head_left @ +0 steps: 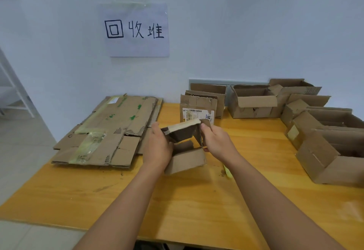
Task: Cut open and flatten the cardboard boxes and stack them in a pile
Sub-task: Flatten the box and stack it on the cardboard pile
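At frame centre, left hand (pixel 157 147) and right hand (pixel 214 139) both grasp the small box (pixel 183 143); pull its walls apart evenly.

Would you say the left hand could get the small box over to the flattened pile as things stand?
Probably yes: the left hand grips the small box right beside the flattened pile, with only bare table between; the right hand also holds it.
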Demonstrator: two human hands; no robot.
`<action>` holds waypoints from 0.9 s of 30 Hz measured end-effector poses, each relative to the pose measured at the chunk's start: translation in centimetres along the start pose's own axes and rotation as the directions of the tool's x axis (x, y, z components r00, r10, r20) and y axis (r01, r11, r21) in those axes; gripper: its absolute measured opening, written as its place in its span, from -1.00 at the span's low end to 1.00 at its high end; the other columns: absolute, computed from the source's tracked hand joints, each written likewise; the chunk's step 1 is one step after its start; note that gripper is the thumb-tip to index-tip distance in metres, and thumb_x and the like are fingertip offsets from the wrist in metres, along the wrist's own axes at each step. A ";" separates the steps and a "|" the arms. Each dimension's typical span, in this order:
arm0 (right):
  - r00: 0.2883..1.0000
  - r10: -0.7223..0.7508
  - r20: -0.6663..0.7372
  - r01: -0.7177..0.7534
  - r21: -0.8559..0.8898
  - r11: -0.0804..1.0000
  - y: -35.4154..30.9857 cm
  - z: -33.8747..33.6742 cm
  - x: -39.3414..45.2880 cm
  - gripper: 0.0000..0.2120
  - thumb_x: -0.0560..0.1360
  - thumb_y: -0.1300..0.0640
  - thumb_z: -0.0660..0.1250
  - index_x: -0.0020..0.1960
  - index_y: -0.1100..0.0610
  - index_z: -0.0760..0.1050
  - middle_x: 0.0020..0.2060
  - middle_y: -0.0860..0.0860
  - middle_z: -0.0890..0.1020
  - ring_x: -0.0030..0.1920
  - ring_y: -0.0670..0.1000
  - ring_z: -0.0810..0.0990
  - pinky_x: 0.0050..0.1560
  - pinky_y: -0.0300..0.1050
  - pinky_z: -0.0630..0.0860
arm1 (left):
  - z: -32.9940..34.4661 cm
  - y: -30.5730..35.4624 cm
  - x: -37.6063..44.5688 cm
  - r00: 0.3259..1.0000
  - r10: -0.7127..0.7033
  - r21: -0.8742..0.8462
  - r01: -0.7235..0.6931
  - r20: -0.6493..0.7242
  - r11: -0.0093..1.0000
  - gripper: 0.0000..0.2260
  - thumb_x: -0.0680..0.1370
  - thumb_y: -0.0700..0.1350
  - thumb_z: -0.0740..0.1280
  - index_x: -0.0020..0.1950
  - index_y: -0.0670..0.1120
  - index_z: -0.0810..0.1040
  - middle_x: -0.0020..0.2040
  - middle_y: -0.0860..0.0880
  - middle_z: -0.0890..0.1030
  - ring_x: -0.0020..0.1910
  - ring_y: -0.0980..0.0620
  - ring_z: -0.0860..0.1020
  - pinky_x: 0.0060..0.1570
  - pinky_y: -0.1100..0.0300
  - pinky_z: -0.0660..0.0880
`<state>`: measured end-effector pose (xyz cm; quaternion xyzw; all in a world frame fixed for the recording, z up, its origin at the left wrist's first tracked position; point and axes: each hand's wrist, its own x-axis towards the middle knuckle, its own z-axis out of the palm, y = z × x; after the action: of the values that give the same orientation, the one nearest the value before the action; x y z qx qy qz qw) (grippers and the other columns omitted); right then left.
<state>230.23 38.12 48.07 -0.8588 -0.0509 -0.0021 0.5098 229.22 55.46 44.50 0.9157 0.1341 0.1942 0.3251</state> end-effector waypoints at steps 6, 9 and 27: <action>1.000 -0.006 -0.020 0.007 0.028 1.000 -0.5 -0.2 0.1 -0.53 0.63 -0.17 0.09 0.03 0.20 0.55 -0.05 0.22 0.64 -0.02 0.19 0.61 0.06 0.33 0.55 | -0.5 -0.4 -0.3 0.998 -0.001 -0.077 0.007 0.067 0.997 -0.21 0.43 0.08 0.49 0.50 -0.09 0.14 0.26 -0.08 0.52 0.17 -0.10 0.52 0.00 0.02 0.53; 0.999 -0.007 -0.032 0.008 0.049 0.999 -0.3 -0.4 0.4 -0.53 0.62 -0.19 0.11 0.03 0.21 0.55 -0.02 0.24 0.62 0.00 0.22 0.61 0.05 0.34 0.56 | -1.2 -0.8 -0.5 0.994 -0.006 -0.144 0.022 0.112 0.989 -0.22 0.41 0.15 0.48 0.49 -0.01 0.15 0.22 -0.04 0.51 0.10 -0.03 0.51 -0.03 0.06 0.51; 0.912 0.370 0.176 -0.406 0.268 0.874 5.1 -0.8 1.2 -0.62 0.56 0.13 0.38 0.35 0.13 0.43 0.05 0.06 0.66 0.01 0.07 0.67 0.08 0.11 0.63 | -1.7 -3.5 -3.7 0.846 0.252 -0.435 -0.026 0.470 0.900 -0.52 0.53 0.10 0.20 0.47 0.25 0.34 0.55 0.23 0.09 0.46 0.24 0.12 0.18 0.40 0.23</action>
<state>231.95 35.07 44.09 -0.7630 0.0925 0.1594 0.6195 224.75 57.61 42.44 0.8516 -0.0700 -0.0103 0.5194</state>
